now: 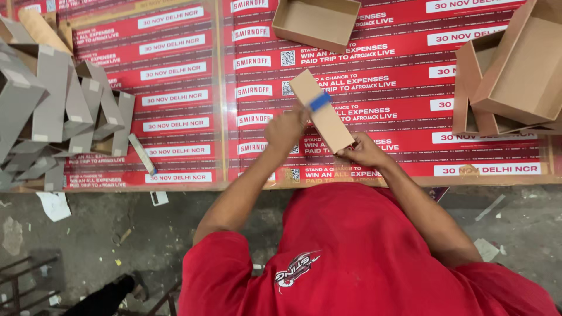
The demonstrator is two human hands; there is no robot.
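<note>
Red-sleeved, my left hand (285,130) and right hand (363,150) each gripped the flat brown cardboard strip (323,112) by an end over the counter (175,117); twisting could have creased it, I judged.

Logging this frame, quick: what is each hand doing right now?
Left hand: closed on the blue strip at the cardboard piece.
Right hand: closed on the cardboard piece's lower end.

Single head view: looks steeply down from above, close over table (175,146) edge and floor (88,234).
</note>
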